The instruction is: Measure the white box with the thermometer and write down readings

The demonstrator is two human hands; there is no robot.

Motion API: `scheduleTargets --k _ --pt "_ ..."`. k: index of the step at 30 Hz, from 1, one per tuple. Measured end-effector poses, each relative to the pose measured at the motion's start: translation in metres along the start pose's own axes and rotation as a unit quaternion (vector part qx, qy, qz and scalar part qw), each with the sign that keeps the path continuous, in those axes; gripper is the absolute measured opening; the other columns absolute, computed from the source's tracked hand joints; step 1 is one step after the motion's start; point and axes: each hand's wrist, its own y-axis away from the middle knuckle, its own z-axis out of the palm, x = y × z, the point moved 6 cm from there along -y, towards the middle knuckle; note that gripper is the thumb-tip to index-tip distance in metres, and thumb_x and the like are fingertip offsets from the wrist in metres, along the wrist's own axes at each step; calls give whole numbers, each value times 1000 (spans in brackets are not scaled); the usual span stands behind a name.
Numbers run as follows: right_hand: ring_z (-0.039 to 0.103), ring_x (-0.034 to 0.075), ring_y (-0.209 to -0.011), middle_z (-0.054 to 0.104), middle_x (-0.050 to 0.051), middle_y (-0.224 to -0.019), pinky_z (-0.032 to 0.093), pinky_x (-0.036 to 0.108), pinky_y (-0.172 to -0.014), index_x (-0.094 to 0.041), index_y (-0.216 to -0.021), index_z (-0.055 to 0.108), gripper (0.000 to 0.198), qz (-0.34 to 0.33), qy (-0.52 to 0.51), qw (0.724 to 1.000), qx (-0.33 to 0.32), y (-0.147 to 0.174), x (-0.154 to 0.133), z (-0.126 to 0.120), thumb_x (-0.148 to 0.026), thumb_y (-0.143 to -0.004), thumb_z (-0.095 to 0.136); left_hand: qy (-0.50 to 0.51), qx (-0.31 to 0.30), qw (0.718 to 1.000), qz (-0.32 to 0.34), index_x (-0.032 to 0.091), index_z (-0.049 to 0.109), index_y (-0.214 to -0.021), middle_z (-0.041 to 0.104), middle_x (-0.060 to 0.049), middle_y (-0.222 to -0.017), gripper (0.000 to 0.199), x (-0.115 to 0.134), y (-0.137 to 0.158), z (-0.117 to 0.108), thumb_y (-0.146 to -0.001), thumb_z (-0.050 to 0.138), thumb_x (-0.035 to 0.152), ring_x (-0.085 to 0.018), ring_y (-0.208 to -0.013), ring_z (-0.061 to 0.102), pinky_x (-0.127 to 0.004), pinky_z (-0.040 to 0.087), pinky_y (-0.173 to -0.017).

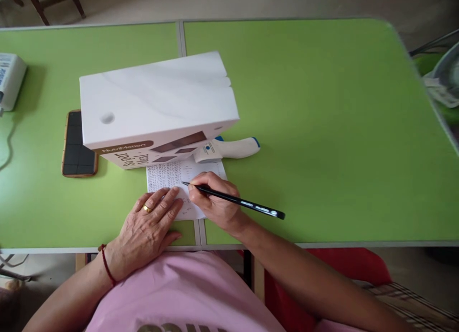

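I sit at the near edge of a green table rimmed in pale metal, with a metal strip crossing it from far to near, just left of the middle. Beyond the far edge lies a grey floor, with the wooden legs of some furniture at the far left; on the near right, a red covering and a checked cloth show below the table. A white box stands left of the middle, a dark-screened phone just beside it on the left, and a white device sits at the far-left edge. A white-and-blue thermometer lies by the box's near right side. The written sheet of paper lies on the table directly before me, its far part hidden by the box. My left forearm comes in from the near left, a red cord round the wrist, and my left hand lies flat — palm down, fingers nearly together and clamped on nothing — with its fingertips on the paper's left side. My right forearm slants in from the near right, and my right hand is closed on a black pen — the point aimed left over the paper, the tail towards the near right; whether the tip touches, I cannot tell
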Motion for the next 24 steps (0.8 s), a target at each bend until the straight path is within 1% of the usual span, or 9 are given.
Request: scheduleTargets --k 3,7,9,11,14,17,19,22,24 --pt "55 11 -51 60 -5 -62 46 22 -53 -24 -76 52 13 -3 -1 1000 4 1 1 0 -19 -86 57 1 0 1000 0 9 51 -137 48 -14 -151 48 0 0 0 -101 48 42 -31 -134 46 -43 33 -108" --pt "55 11 -51 62 -4 -63 47 23 -53 -24 -80 54 10 -16 1 999 34 2 -1 -6 -20 -88 57 7 -7 1000 -1 10 52 -136 48 -14 -151 48 0 1 0 -99 52 41 -31 -135 46 -44 34 -108" --pt "60 12 -57 65 -2 -69 51 24 -57 -24 -87 57 8 -50 23 998 40 1 -6 -10 -17 -89 57 11 -8 1000 -3 10 52 -136 48 -15 -151 49 0 2 1 -98 55 41 -31 -135 46 -45 35 -109" --pt "65 14 -69 69 2 -79 54 25 -65 -23 -98 60 15 -117 58 991 29 1 -15 -15 -12 -89 56 14 -8 1000 -4 10 52 -136 47 -15 -151 50 0 3 1 -97 57 40 -31 -136 45 -46 36 -109" --pt "67 17 -81 69 7 -89 55 29 -74 -21 -109 64 27 -196 145 969 -32 1 -24 -21 -6 -91 51 20 -6 1000 -4 10 52 -135 47 -16 -150 49 -1 4 2 -96 59 39 -31 -136 45 -46 37 -110" --pt "66 20 -83 68 10 -92 55 31 -74 -17 -114 66 33 -218 223 942 -126 4 -25 -24 -4 -94 43 27 3 1000 -5 9 53 -134 50 -17 -148 48 -2 5 3 -95 60 37 -32 -136 45 -47 39 -109" --pt "65 21 -84 66 12 -93 56 32 -73 -12 -115 65 35 -228 255 925 -168 8 -24 -26 -1 -93 40 32 16 999 -3 9 53 -132 52 -19 -145 46 -1 5 2 -95 60 35 -33 -134 46 -49 41 -108" --pt "64 22 -85 65 13 -94 56 33 -74 -8 -117 64 39 -229 296 908 -190 12 -20 -24 5 -90 39 49 48 998 -2 10 54 -126 57 -20 -136 37 1 6 -4 -95 58 30 -34 -129 50 -50 45 -104" --pt "63 22 -85 64 13 -95 56 34 -74 -8 -117 64 43 -230 310 902 -192 14 -17 -21 9 -86 38 78 75 994 -22 12 54 -121 59 -19 -126 30 -1 9 -11 -96 56 28 -33 -124 53 -48 49 -98"
